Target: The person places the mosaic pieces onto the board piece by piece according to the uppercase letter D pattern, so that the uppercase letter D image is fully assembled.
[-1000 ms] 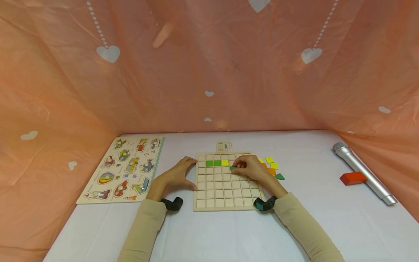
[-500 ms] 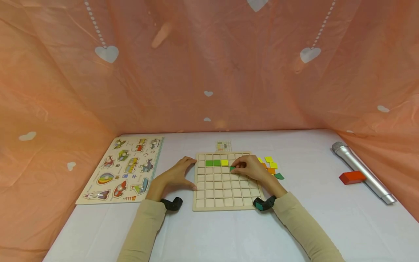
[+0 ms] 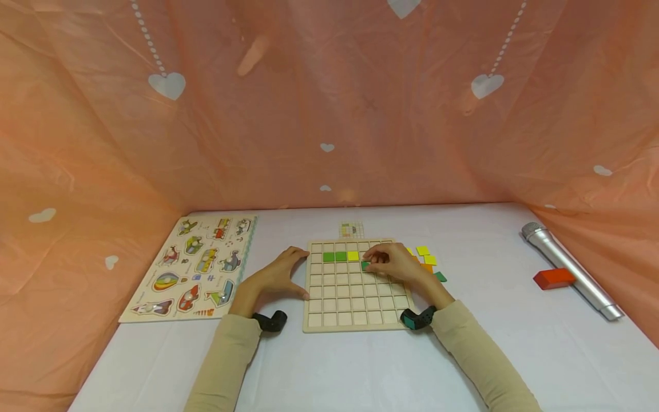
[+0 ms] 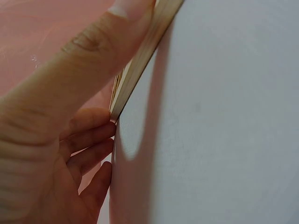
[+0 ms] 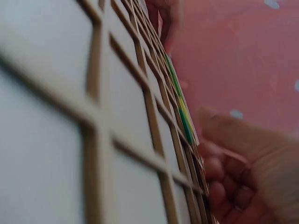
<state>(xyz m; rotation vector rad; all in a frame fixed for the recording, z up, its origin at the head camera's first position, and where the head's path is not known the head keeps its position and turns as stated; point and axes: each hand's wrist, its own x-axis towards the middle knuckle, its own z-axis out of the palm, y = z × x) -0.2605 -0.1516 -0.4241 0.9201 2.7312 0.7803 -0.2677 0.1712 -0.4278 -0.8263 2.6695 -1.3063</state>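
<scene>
My left hand [image 3: 275,274] spreads its thumb and fingers along the left edge of a wooden grid board [image 3: 355,329], touching it. The left wrist view shows the thumb [image 4: 100,51] straight against the board's side. Over the board's upper right, my right hand [image 3: 396,263] pinches a small dark green tile [image 3: 365,266] at a cell; the fingers partly hide its shape. Two green tiles [image 3: 334,257] and a yellow tile [image 3: 352,256] lie in the row just above. In the right wrist view, the dark green tile [image 5: 186,128] sits low at the grid near the thumb.
Loose yellow tiles [image 3: 423,250], orange tiles [image 3: 427,268] and a green piece [image 3: 440,277] lie right of the board. A small pattern card [image 3: 352,229] lies behind it. Left is a picture puzzle [image 3: 198,263]; far right, a microphone [image 3: 571,269] and red block [image 3: 554,278].
The dark green tile has shifted very slightly and shows more beside the right fingertips. The left hand stays on the board's edge. The head view has drifted a little.
</scene>
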